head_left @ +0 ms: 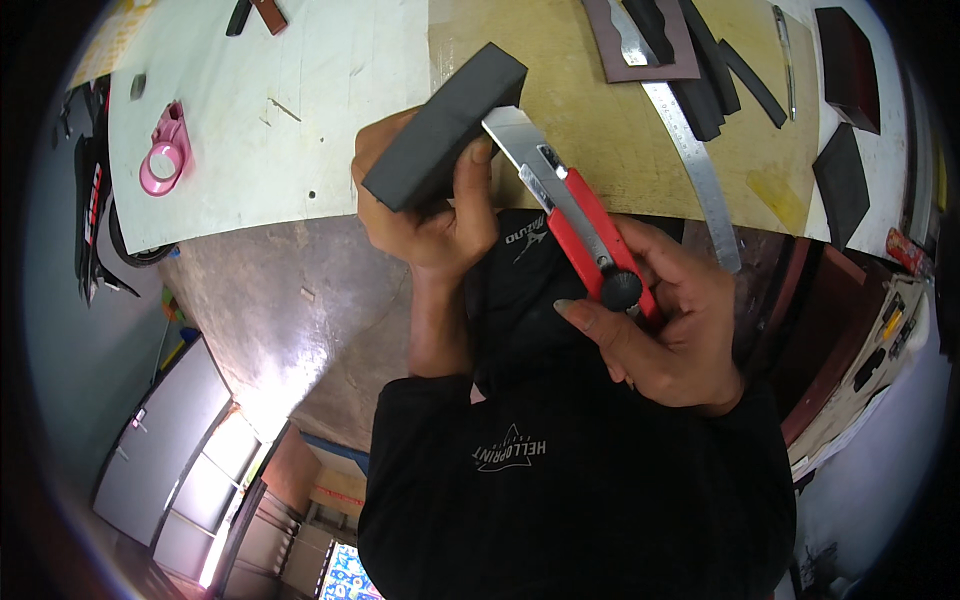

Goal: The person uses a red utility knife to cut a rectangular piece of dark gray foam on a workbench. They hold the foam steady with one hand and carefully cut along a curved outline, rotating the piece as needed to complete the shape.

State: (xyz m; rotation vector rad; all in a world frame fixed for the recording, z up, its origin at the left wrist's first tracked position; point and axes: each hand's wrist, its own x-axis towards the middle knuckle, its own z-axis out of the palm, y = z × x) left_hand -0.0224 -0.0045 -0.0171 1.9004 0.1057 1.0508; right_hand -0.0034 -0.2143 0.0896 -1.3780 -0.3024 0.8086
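My left hand [430, 215] is closed round a dark grey rectangular block [445, 125], held tilted above the near edge of the worktable. The thumb presses on the block's near right side. In my right hand [680, 310] is a red box cutter [585, 225] with a black round knob, pointing up and left. Its wide metal blade is out, and the tip lies at the block's right side; whether it touches or cuts in I cannot tell. The fingers of my right hand wrap the cutter's handle, with the thumb beside the knob.
On the worktable [270, 60], a pink tape dispenser [165, 155] lies at the left. A steel ruler [690, 160] juts over the near edge at the right, by several dark strips [752, 82]. A pen-like tool [785, 60] and dark angular blocks [848, 75] lie farther right.
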